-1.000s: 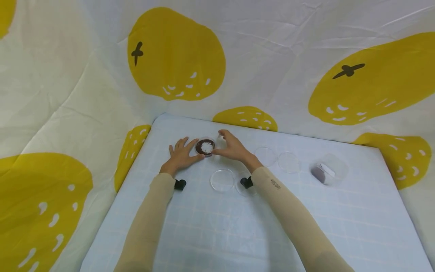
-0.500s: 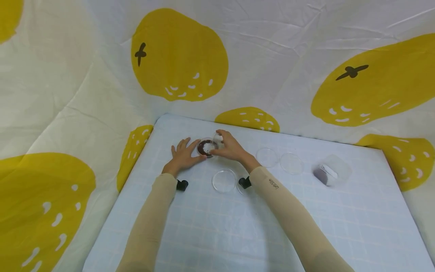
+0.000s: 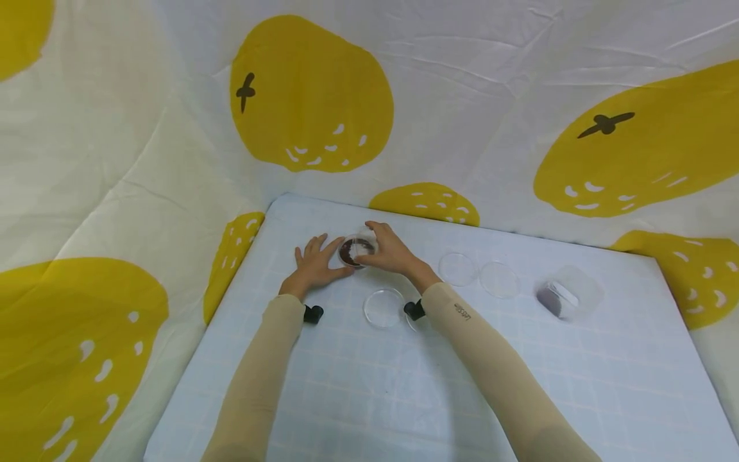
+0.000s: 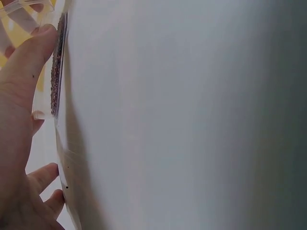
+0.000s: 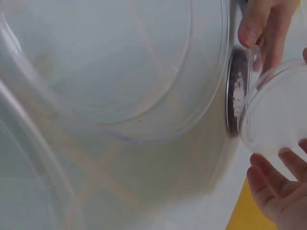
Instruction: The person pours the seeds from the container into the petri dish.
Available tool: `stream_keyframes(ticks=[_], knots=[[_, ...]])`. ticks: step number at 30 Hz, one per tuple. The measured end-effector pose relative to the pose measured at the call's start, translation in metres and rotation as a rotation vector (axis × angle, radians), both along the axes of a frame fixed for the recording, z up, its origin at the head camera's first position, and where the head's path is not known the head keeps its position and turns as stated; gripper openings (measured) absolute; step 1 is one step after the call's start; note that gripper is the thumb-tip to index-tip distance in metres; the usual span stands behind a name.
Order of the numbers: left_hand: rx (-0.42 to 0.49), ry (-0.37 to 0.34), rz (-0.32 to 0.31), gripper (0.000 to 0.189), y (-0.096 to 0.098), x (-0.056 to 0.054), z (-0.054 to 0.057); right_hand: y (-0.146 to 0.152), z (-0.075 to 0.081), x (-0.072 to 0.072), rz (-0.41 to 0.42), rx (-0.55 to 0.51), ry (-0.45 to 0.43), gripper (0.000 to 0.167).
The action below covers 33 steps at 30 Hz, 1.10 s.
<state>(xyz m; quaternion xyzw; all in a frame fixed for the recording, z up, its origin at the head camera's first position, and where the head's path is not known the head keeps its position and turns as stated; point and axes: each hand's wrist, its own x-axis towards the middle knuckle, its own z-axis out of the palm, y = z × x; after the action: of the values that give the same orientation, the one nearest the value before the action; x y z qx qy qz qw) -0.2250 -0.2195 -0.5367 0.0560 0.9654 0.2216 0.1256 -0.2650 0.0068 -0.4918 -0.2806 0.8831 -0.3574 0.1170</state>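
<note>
Left hand (image 3: pixel 317 265) grips one dish of dark grains (image 3: pixel 346 254); right hand (image 3: pixel 392 249) grips one tilted clear dish (image 5: pixel 278 110); four clear discs (image 3: pixel 365 309) and one container (image 3: pixel 584 292) lie on the tabletop (image 3: pixel 369 398).

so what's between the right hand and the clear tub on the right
In the head view, two clear round pieces lie side by side between the right hand and the clear tub.

This place seems to be a small corner closed in by wrinkled white cloth (image 3: pixel 462 83), which is printed with large yellow fruits (image 3: pixel 312 96). Beside it stands a worktop (image 3: pixel 364 398) with a pale blue checked surface. These patterns look homely, while the clear petri dishes (image 3: pixel 383 308) suggest a lab; which of the two, I cannot tell.
</note>
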Motion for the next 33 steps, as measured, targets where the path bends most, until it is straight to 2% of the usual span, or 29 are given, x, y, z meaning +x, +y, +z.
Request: stream_keyframes(ticks=[14, 24, 33], knots=[[0.01, 0.007, -0.018, 0.097, -0.002, 0.001, 0.0, -0.015, 0.001, -0.001, -0.005, 0.206, 0.087, 0.094], [-0.018, 0.008, -0.012, 0.107, -0.002, -0.003, -0.003, -0.024, 0.003, -0.001, -0.012, 0.304, 0.13, 0.094], [-0.014, -0.002, 0.0, 0.108, -0.003, -0.004, -0.005, -0.034, 0.0, -0.006, -0.016, 0.412, 0.181, 0.099]])
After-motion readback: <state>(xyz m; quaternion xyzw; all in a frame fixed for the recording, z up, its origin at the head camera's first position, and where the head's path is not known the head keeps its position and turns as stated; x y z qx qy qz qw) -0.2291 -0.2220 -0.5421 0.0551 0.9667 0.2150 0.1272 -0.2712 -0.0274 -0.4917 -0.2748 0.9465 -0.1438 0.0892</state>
